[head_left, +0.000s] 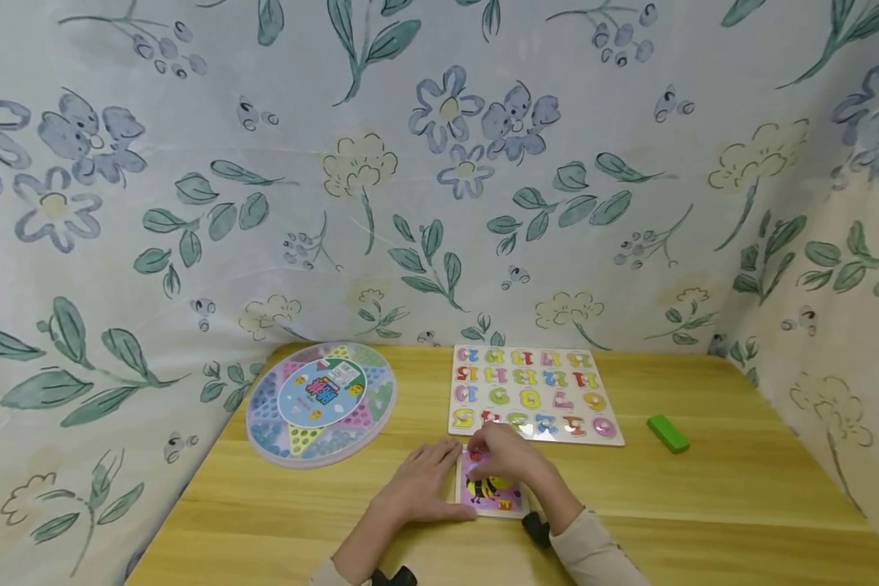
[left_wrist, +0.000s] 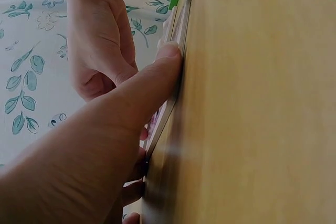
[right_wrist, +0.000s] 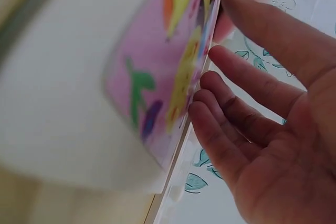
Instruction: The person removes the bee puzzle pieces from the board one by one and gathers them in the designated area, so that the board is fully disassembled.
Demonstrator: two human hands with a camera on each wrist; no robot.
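A small pink picture puzzle [head_left: 511, 498] with a yellow-and-black bee and a pale frame lies flat on the wooden table. My left hand [head_left: 419, 486] rests at its left side, fingers stretched along that edge and thumb at the near edge. In the left wrist view, the left thumb [left_wrist: 157, 74] presses against the puzzle's rim [left_wrist: 167, 109]. Over the upper part of the puzzle is my right hand [head_left: 509, 456], bent down at the wrist. The right wrist view shows the right fingertips [right_wrist: 199, 109] at the puzzle's surface, no loose piece visible between them.
Behind the puzzle lies a white number board [head_left: 535, 399] with colourful digits. A round star-patterned game board [head_left: 264, 431] sits at the back left. To the right is a green block [head_left: 668, 434]. A floral cloth [head_left: 439, 268] hangs behind the table.
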